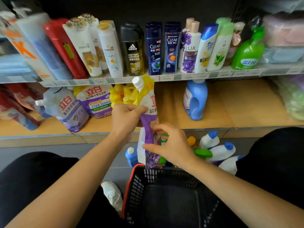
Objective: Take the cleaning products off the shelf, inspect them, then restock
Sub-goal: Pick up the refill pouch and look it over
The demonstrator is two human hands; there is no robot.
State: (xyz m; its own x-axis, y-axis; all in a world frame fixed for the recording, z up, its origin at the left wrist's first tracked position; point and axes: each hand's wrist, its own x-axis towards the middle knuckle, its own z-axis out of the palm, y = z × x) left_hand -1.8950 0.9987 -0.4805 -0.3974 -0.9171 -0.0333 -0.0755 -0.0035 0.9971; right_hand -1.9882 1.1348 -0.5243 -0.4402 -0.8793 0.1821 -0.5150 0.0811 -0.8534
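A purple, white and yellow detergent refill pouch (148, 102) with a white screw cap hangs upright in front of the lower shelf. My left hand (125, 117) grips it around its middle. My right hand (171, 145) touches the pouch's lower part with thumb and fingers loosely curved around its edge. On the lower shelf (246, 109) lean two more pouches (72, 107), yellow bottles (121, 96) and a blue detergent jug (195, 99). On the floor lie several white bottles with blue caps (218, 150) and a blue bottle (131, 155).
A black basket with a red rim (167, 195) stands on the floor between my knees, just below the pouch. The upper shelf (164, 77) holds a row of shampoo and soap bottles. My white shoe (113, 195) is left of the basket.
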